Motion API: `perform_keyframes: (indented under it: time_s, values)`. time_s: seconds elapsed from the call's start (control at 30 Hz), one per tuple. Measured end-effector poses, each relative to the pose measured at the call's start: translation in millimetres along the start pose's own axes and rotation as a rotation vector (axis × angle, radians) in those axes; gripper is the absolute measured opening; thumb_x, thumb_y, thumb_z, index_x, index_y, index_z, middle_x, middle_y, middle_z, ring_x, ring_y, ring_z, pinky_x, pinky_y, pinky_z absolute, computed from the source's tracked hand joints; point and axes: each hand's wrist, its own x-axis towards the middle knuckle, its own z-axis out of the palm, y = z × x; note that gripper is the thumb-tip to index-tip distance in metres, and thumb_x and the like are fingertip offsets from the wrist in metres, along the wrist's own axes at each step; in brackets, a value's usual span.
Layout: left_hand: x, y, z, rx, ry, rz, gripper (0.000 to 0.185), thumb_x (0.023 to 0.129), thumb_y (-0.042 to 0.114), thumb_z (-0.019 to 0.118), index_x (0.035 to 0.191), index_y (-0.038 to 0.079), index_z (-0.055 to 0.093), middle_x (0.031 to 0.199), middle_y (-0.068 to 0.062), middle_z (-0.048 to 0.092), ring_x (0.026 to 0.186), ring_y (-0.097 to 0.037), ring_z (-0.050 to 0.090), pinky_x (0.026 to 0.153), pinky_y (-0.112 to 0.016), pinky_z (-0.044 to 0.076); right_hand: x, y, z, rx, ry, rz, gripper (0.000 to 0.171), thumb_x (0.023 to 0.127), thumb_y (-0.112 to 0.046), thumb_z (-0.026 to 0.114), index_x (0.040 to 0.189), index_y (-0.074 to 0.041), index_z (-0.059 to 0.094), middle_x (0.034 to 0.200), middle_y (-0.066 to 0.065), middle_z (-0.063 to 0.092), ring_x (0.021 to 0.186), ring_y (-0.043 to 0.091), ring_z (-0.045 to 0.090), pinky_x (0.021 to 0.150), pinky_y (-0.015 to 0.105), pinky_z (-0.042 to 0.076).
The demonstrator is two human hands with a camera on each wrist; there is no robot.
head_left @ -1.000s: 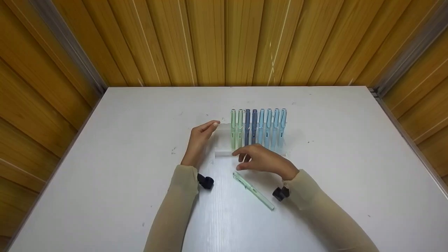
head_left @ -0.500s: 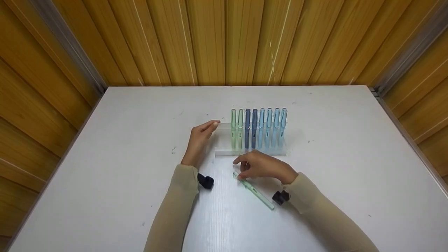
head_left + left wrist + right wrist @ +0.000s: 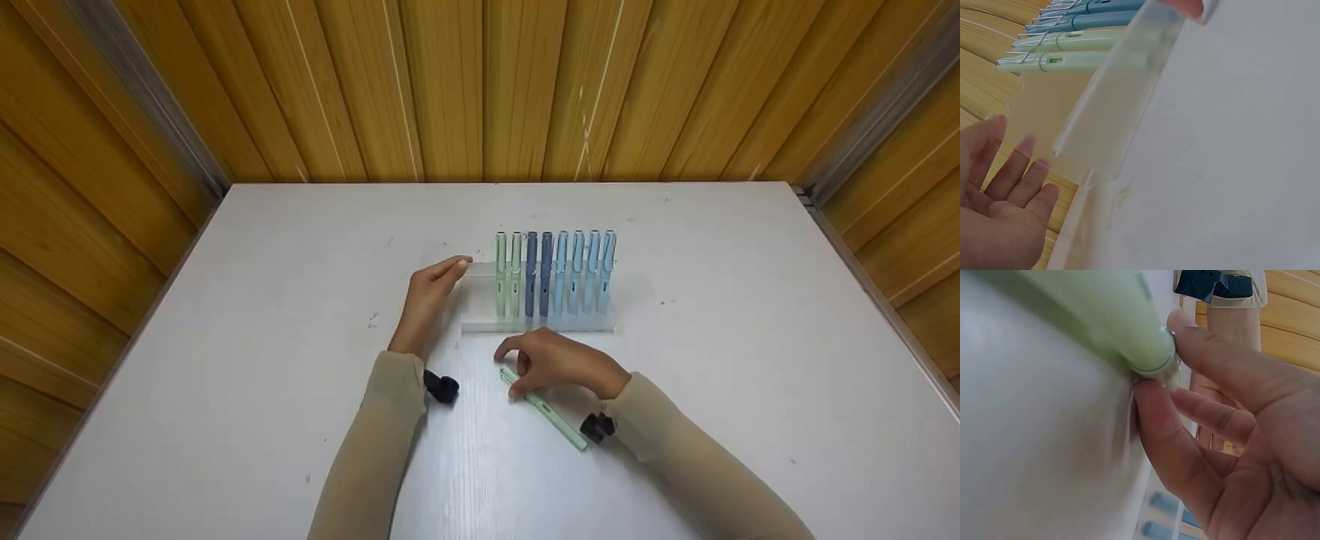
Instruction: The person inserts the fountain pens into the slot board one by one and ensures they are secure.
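Note:
A clear pen stand [image 3: 480, 327] holds a row of upright capped pens: two light green pens [image 3: 500, 277], two dark blue pens [image 3: 530, 285] and several light blue pens [image 3: 592, 277]. My left hand [image 3: 429, 304] pinches the stand's upper left edge; in the left wrist view, some fingertips show behind the clear panel [image 3: 1044, 107]. On the table in front lies another light green pen [image 3: 555, 420], slanting down to the right. My right hand [image 3: 562, 364] pinches this pen near its cap; the right wrist view has thumb and a finger on either side of its ring.
The white table [image 3: 247, 360] bears the stand and the loose pen. Yellow wood-like panels [image 3: 450, 90] rise behind the table and on both sides. Each wrist carries a small black camera [image 3: 442, 388], the right one [image 3: 598, 427] close to the loose pen's lower end.
My right hand has come down from the front of the stand to the loose pen and taken it near the cap. The left hand stays at the stand's edge.

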Motion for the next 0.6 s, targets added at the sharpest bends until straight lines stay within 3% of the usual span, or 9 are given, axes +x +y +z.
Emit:
perform_keyframes:
  time_s: [0.4,0.6]
  values:
    - [1.1,2.6,0.3,-0.008,0.007,-0.038,0.039,0.091,0.042,0.064,0.121,0.018,0.068,0.13,0.002,0.062,0.13,-0.015,0.05,0.113,-0.038,0.037,0.7,-0.4,-0.3,-0.038,0.003,0.004,0.029,0.077,-0.012,0.08,0.103,-0.014,0.068,0.073,-0.001,0.059,0.065,0.011,0.052,0.057,0.026,0.044]
    - [-0.7,4.0,0.7,-0.006,0.016,-0.027,0.038,0.09,0.041,0.065,0.119,0.016,0.069,0.129,0.001,0.064,0.129,-0.015,0.051,0.112,-0.037,0.037,1.3,5.0,-1.4,0.003,-0.001,-0.024,0.026,0.079,-0.012,0.078,0.102,-0.014,0.067,0.073,-0.001,0.06,0.063,0.01,0.053,0.056,0.025,0.045]
